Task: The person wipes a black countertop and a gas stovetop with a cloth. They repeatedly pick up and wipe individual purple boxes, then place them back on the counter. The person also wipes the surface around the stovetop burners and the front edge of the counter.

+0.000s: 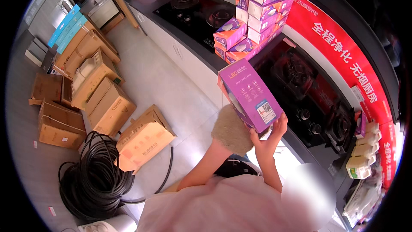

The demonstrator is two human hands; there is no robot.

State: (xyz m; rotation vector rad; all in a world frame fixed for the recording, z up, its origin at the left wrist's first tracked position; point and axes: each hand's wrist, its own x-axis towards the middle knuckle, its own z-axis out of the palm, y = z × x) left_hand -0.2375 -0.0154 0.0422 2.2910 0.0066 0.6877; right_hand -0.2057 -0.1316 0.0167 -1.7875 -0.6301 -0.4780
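A purple and orange cardboard light bulb box (pixel 248 93) is held up before me at the counter's front edge. It is tilted, with one broad face turned up that bears writing, icons and a printed code. My right hand (pixel 270 138) grips its near end, thumb and fingers spread around the corner. A fuzzy olive-brown cleaning mitt (pixel 230 129) covers my left hand, which is under and beside the box; its fingers are hidden. Behind the held box, several similar purple boxes (pixel 260 16) are stacked on the dark counter (pixel 222 62) between two gas hobs.
A black glass gas hob (pixel 289 93) lies to the right, another (pixel 193 13) farther back. Plastic jugs (pixel 360 161) line the counter's right end. Cardboard cartons (pixel 111 106) and a coil of black hose (pixel 96 180) occupy the floor at left. A red printed banner (pixel 341 51) runs along the wall.
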